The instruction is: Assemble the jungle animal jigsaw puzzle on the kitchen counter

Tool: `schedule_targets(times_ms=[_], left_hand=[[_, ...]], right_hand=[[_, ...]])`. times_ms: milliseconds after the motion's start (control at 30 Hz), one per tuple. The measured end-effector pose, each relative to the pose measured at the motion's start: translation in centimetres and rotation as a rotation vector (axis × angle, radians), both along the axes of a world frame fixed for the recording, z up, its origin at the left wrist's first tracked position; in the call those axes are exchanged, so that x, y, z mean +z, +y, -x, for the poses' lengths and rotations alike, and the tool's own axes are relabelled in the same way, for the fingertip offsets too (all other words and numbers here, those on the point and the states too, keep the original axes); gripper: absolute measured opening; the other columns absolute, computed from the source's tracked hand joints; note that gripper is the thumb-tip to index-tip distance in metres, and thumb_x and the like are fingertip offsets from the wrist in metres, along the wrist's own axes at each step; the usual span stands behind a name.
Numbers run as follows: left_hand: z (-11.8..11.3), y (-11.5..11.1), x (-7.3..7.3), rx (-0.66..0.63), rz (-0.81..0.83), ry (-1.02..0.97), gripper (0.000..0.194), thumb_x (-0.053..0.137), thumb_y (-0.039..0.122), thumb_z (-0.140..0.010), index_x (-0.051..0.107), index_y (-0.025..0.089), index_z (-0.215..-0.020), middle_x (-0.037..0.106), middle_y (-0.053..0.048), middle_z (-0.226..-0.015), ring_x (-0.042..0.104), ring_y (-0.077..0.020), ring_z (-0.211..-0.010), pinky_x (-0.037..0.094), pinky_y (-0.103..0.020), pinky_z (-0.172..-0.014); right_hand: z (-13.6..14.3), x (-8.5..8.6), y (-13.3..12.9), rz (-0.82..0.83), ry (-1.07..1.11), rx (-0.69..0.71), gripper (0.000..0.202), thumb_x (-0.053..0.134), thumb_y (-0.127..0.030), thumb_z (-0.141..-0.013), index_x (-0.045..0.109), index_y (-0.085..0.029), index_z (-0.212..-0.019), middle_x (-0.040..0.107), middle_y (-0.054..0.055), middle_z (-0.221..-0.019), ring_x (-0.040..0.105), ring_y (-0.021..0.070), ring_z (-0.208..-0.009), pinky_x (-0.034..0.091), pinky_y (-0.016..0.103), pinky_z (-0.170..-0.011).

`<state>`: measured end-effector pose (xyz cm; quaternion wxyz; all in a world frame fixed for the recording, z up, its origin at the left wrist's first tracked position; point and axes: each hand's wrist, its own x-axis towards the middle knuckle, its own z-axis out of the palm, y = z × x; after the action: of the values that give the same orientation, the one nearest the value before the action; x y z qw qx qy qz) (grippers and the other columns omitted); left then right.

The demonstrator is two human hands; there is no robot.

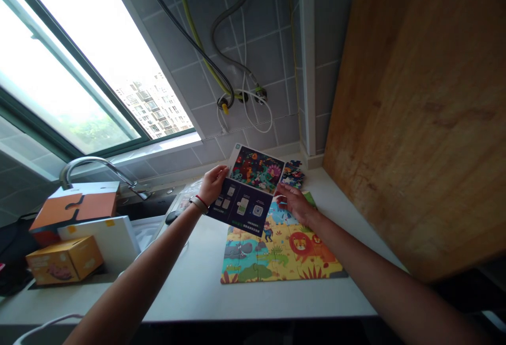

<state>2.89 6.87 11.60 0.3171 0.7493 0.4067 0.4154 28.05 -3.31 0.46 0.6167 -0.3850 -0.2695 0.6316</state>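
My left hand [212, 184] pinches the left edge of a folded leaflet [242, 203], held tilted above the counter. Its upper panel shows a colourful picture on a dark ground; the lower panel is dark blue with small pictures and a square code. At the leaflet's right edge, my right hand [293, 203] has curled fingers gripping the paper. Beneath lies a jigsaw puzzle [276, 260] with lions, a hippo and a crocodile, its upper part partly hidden by the leaflet and my right hand. Behind my right hand is a pile of dark loose puzzle pieces [293, 173].
To the left, an orange and white box [75, 210] and a smaller yellow box [65, 260] stand by the sink tap [98, 161]. A wooden board [419, 113] leans on the right. Hoses and cables [201, 45] hang on the tiled wall behind the white counter [190, 287].
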Motion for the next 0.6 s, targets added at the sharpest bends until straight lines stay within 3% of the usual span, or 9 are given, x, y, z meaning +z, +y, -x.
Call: schedule_targets(times_ms=[133,200,267,400,500,600], left_hand=[[0.0,-0.1,-0.4,0.0,0.026,0.021,0.059,0.068,0.072,-0.08,0.071,0.014,-0.089,0.069,-0.003,-0.071,0.057,-0.0137,-0.06,0.045,-0.022,-0.053],[0.1,-0.1,-0.3,-0.029,0.078,0.046,0.061,0.069,0.074,-0.079,0.071,0.014,-0.091,0.071,-0.005,-0.073,0.061,-0.0155,-0.061,0.047,-0.023,-0.053],[0.5,-0.2,0.3,-0.063,0.091,0.119,0.06,0.069,0.073,-0.08,0.073,0.014,-0.093,0.075,-0.008,-0.078,0.066,-0.0183,-0.065,0.05,-0.025,-0.056],[1.2,-1.0,2.7,0.045,-0.075,0.347,0.049,0.072,0.065,-0.081,0.076,0.017,-0.086,0.078,-0.009,-0.085,0.07,-0.0193,-0.067,0.053,-0.025,-0.057],[1.4,-2.1,4.5,0.024,0.103,0.381,0.051,0.075,0.068,-0.078,0.073,0.018,-0.089,0.077,-0.007,-0.086,0.068,-0.0172,-0.051,0.05,-0.024,-0.044],[1.3,-2.9,5.4,-0.029,0.253,0.287,0.057,0.077,0.073,-0.073,0.071,0.018,-0.089,0.076,-0.007,-0.087,0.076,-0.0234,-0.064,0.06,-0.028,-0.051]], right_hand=[[0.3,0.1,-0.2,-0.027,-0.048,0.062,0.055,0.095,-0.058,-0.057,0.057,-0.019,-0.068,0.056,-0.007,-0.056,0.046,0.0047,-0.047,0.035,0.015,-0.042],[0.3,0.0,-0.3,-0.058,-0.078,0.106,0.057,0.094,-0.057,-0.059,0.05,-0.02,-0.064,0.043,-0.011,-0.045,0.033,0.0033,-0.04,0.025,0.015,-0.038],[0.2,0.1,-0.3,-0.073,-0.096,0.126,0.058,0.09,-0.061,-0.064,0.048,-0.021,-0.063,0.041,-0.011,-0.042,0.029,0.0035,-0.036,0.021,0.017,-0.036],[0.1,0.3,-0.4,-0.047,-0.118,0.149,0.052,0.083,-0.064,-0.073,0.056,-0.02,-0.07,0.065,-0.002,-0.058,0.05,0.0075,-0.04,0.036,0.019,-0.037],[0.0,0.5,-0.5,-0.018,-0.077,0.177,0.042,0.082,-0.057,-0.079,0.062,-0.02,-0.081,0.077,0.004,-0.077,0.068,0.0143,-0.057,0.049,0.021,-0.045],[0.0,0.6,-0.6,-0.009,-0.025,0.191,0.037,0.079,-0.054,-0.084,0.062,-0.021,-0.086,0.08,0.006,-0.088,0.076,0.0185,-0.073,0.053,0.022,-0.052]])
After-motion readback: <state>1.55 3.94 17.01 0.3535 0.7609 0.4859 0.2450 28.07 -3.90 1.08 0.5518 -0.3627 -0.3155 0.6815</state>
